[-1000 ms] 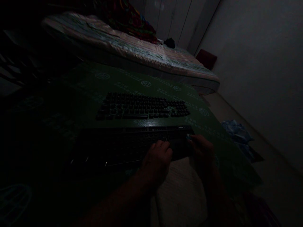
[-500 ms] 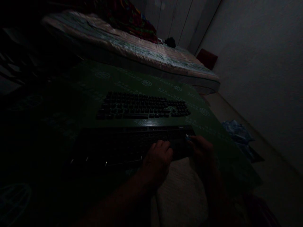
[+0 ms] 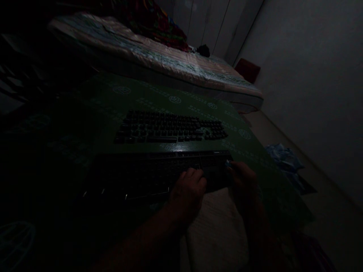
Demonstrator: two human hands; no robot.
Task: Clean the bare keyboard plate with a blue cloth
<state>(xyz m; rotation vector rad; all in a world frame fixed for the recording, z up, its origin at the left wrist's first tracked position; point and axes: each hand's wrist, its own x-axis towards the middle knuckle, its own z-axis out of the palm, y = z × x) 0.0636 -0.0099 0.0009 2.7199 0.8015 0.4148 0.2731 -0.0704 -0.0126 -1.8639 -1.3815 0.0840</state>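
A black keyboard base (image 3: 136, 170) lies across the green table in dim light; its key area is too dark to make out well. My left hand (image 3: 189, 189) is closed at its near edge, fingers curled over the right half and steadying it. At the base's right end, my right hand (image 3: 242, 176) pinches a small bluish piece with a pale tip (image 3: 227, 163); its exact kind is too dark to tell. Beyond the base, many loose black keycaps (image 3: 167, 127) are laid out in keyboard order, with a few gaps between them.
Globe prints and lettering mark the green tabletop (image 3: 113, 104). A mattress (image 3: 170, 62) with a dark red patterned blanket (image 3: 159, 28) stands behind it. To the right are a pale wall (image 3: 309, 75) and a bluish plastic bag (image 3: 283, 156) on the floor.
My right hand has shifted very slightly right and lifted the small bluish piece a little, showing more of it. My left hand keeps its place on the keyboard base.
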